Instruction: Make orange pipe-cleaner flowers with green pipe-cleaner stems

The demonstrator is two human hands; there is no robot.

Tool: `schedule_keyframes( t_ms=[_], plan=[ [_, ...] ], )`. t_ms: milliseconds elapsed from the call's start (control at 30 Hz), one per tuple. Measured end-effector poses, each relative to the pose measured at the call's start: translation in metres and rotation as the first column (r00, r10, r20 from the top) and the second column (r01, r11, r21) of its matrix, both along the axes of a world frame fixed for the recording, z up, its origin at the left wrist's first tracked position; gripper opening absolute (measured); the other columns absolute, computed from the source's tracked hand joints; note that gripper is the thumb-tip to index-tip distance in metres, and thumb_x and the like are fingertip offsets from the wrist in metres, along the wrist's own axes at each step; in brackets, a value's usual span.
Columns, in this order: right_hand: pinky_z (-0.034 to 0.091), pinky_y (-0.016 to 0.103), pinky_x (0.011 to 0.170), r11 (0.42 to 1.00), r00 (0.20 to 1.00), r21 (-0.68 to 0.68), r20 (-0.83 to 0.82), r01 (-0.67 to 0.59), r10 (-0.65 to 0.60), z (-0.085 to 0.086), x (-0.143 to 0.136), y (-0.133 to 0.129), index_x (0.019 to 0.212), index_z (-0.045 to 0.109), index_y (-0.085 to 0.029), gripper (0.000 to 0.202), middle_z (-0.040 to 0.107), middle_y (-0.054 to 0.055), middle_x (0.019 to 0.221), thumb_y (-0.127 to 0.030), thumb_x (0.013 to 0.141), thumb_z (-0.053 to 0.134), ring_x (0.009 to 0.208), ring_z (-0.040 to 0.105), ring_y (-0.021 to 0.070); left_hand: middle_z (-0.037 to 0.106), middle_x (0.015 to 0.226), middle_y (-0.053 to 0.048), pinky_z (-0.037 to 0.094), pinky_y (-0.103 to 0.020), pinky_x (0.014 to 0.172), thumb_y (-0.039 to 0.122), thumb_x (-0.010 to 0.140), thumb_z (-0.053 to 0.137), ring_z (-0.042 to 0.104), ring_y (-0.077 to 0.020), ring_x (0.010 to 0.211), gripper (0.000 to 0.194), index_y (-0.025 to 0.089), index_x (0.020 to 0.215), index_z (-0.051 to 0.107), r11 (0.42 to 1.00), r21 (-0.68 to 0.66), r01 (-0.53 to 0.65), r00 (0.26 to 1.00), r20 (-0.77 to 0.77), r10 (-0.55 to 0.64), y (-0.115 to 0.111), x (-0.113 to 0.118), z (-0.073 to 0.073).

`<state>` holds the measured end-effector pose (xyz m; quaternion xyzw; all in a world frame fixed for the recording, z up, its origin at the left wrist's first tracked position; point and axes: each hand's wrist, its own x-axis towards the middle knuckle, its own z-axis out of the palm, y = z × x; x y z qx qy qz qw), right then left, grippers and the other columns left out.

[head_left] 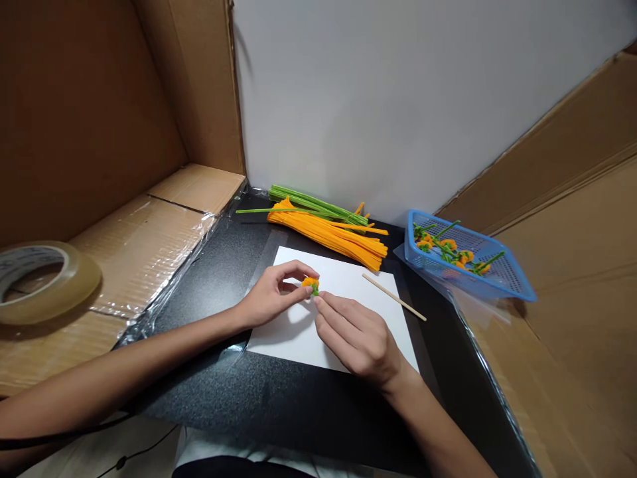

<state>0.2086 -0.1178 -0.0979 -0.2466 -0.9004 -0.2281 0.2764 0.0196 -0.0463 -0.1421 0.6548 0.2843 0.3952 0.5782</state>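
Head view: the left grip [273,294] pinches a partly hidden orange-green piece [310,282]; whether the right grip [359,338] does, I cannot tell.

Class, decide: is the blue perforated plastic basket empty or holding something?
Holding something: several fuzzy orange flower shapes with green stems show inside the basket.
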Motion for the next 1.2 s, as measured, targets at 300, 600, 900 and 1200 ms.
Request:
schedule_keyframes(
  t_ms=[300,600,900,1200],
  plan=[
    [0.063,0.035,0.084,0.898,0.82,-0.437,-0.531,-0.047,-0.215,-0.021,-0.004,0.003,0.122,0.062,-0.022,0.036,0.075,0.008,0.105,-0.009,0.088,0.065,0.096,0.073,0.0203,0.069,0.1,-0.006,0.059,-0.024,0.074,0.014,0.085,0.063,0.067,-0.0157,0.094,0.011,0.016,0.095,0.069,0.955,0.267,-0.127,0.983,-0.097,0.157,-0.006,-0.001,0.0],
    [0.063,0.03,0.08,0.648,0.42,-0.689,-0.719,-0.326,-0.554,-0.037,-0.026,0.001,0.098,0.074,-0.028,0.017,0.065,0.005,0.11,-0.021,0.083,0.076,0.104,0.068,0.019,0.067,0.103,-0.007,0.06,-0.024,0.074,0.016,0.087,0.067,0.066,-0.0166,0.099,0.005,0.017,0.092,0.065,0.905,0.335,-0.264,0.963,0.041,0.265,-0.021,0.003,-0.001],
    [0.062,0.037,0.089,0.809,0.528,-0.576,-0.727,-0.12,-0.439,-0.042,-0.016,0.005,0.091,0.079,-0.026,0.016,0.069,0.007,0.109,-0.013,0.086,0.071,0.101,0.07,0.0197,0.075,0.09,-0.005,0.049,-0.025,0.066,0.029,0.087,0.072,0.065,-0.0166,0.084,0.01,0.02,0.089,0.077,0.903,0.274,-0.331,0.927,-0.087,0.366,-0.027,0.005,0.001],
    [0.059,0.036,0.077,0.878,0.73,-0.475,-0.62,-0.06,-0.286,-0.039,-0.006,0.007,0.096,0.078,-0.025,0.023,0.073,0.009,0.112,-0.007,0.086,0.07,0.098,0.068,0.0205,0.076,0.084,-0.006,0.051,-0.028,0.074,0.043,0.072,0.083,0.066,-0.0166,0.076,0.032,0.014,0.083,0.076,0.932,-0.344,-0.114,0.992,0.007,0.124,-0.017,0.007,0.002]
  ],
)
